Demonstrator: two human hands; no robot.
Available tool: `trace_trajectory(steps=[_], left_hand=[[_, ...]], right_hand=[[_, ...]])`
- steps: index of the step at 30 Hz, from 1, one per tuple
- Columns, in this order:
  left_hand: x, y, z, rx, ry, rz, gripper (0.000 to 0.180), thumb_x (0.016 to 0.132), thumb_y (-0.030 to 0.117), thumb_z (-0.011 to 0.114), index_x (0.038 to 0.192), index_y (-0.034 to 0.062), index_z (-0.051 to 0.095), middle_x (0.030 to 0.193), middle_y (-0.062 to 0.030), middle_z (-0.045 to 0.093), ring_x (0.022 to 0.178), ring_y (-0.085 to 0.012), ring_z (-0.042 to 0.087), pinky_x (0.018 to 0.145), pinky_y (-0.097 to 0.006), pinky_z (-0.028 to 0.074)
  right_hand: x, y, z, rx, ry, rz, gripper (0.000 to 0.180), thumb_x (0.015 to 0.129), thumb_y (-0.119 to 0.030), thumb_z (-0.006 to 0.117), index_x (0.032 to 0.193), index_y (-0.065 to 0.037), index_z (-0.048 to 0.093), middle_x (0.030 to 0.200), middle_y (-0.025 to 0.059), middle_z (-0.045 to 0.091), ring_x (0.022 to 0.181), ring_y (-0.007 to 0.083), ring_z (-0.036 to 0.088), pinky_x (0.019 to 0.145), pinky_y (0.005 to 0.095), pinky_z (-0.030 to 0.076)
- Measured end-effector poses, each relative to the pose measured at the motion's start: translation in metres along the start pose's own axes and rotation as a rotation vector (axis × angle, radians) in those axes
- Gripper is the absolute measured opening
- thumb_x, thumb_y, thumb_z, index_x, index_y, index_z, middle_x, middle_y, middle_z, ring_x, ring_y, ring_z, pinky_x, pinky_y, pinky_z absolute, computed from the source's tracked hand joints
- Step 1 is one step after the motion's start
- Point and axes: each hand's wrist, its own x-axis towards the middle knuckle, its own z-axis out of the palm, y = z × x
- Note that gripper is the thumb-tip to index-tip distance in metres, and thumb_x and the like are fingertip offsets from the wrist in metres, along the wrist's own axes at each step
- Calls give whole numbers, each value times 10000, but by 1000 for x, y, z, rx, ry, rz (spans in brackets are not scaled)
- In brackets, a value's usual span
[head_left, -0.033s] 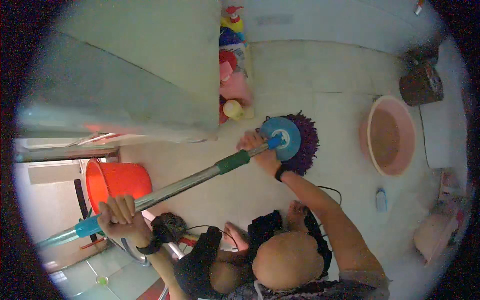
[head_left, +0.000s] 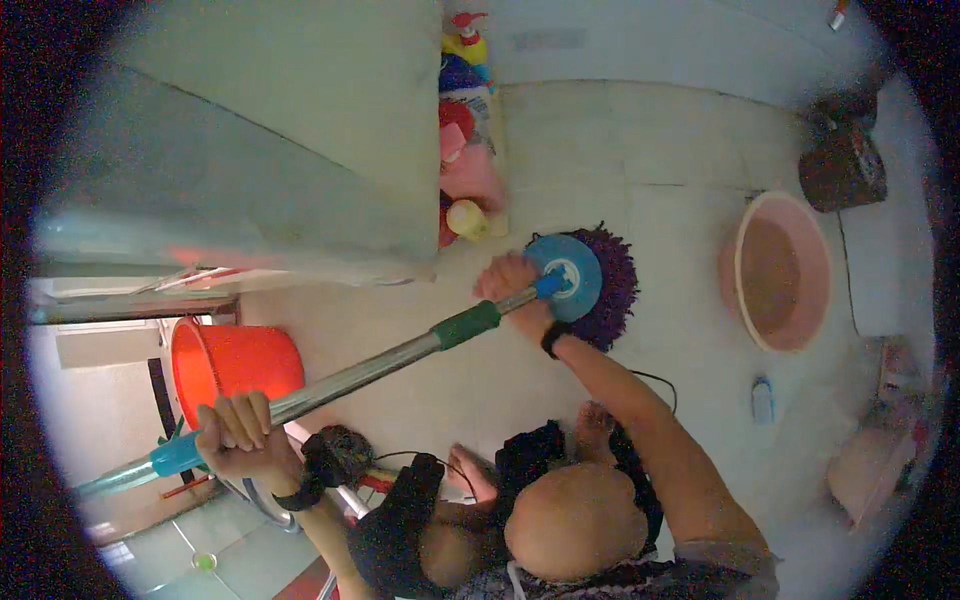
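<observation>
A mop lies slanted across the view, its long metal pole [head_left: 372, 368] running from the lower left to a round blue plate with a purple fringed head [head_left: 618, 285] on the floor. My left hand [head_left: 238, 432] is wrapped around the upper pole, beside a light blue collar [head_left: 177, 456]. Close to the mop head, my right hand [head_left: 520, 290] is at the lower end of the pole, past the green sleeve [head_left: 466, 325]. Its fingers are blurred and curl at the pole's far side, near the blue plate. Part of the palm is behind the pole.
An orange-red bucket [head_left: 262, 365] stands at left. At right are a pink basin [head_left: 822, 275] with murky liquid, a small pale bottle [head_left: 763, 400] and a dark box [head_left: 843, 172]. Bottles and pink items [head_left: 468, 175] line the cabinet's side. A thin black cable [head_left: 655, 378] lies near my foot.
My right hand has shifted slightly up and left, away from the blue plate, and its fingers look more blurred. The left hand and the mop stay nearly where they were.
</observation>
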Motion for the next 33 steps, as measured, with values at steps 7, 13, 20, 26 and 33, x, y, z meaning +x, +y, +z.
trace_trajectory(steps=[7,13,20,26,33], left_hand=[[-4,5,-5,-23,-16,24,284,820,144,412,551,119,326,405,2,289,308,-70,244,329,-222,243],[-3,7,-15,-103,-68,-9,281,828,133,398,557,118,330,413,1,294,315,-69,244,346,-224,254],[0,8,-31,-142,-105,-63,254,840,173,434,599,133,366,436,5,310,344,-72,278,382,-226,279],[1,13,-34,-175,-228,-95,264,848,187,446,602,146,359,452,30,301,360,-65,267,404,-220,261],[-1,9,-34,-146,-187,-40,270,861,185,422,605,138,350,447,28,299,341,-65,259,370,-221,265]], right_hand=[[-15,2,-19,1,248,-53,372,747,-179,512,1103,-72,505,1148,118,461,1113,301,383,943,462,313],[-111,37,-31,46,74,-281,410,750,-155,518,1151,-81,473,1187,123,427,1175,318,334,968,477,296],[-139,84,-53,334,255,207,466,772,-147,534,1214,-56,421,1279,149,363,1194,316,321,973,447,279],[-51,85,-66,318,54,188,378,838,-235,470,1207,-154,470,1281,98,381,1208,275,309,956,459,265],[-14,91,-51,60,-411,-387,281,818,-326,459,1041,-230,600,1232,21,448,1217,230,306,979,480,206]])
